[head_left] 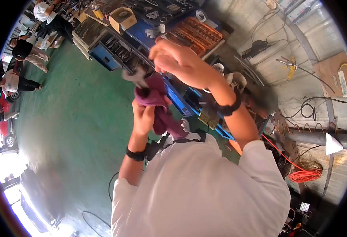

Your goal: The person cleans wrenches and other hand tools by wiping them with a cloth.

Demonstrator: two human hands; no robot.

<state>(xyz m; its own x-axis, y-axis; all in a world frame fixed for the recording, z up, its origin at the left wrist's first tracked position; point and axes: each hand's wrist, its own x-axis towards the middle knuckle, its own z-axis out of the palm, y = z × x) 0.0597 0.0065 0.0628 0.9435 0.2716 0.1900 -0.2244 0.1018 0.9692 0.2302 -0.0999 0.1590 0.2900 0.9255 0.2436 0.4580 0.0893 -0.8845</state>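
My left hand (144,118) is closed around a purple cloth (165,120), which wraps the handle of an open-end wrench (137,77). The wrench's jaw sticks out above the cloth, slightly blurred, and the cloth's loose end hangs toward my body. Raised in front of the workbench, my right hand (179,63) has loosely bent fingers that stand apart, with nothing visible in them. It is apart from the wrench. Beyond it lies an orange socket set case (197,35) on the bench.
A blue drawer (104,57) stands pulled out, with tools inside. A cardboard box (122,19) sits on the bench. To the right, an orange cable coil (305,173) lies by the wall. People, including one in black (26,49), stand at the far left on the green floor (71,106).
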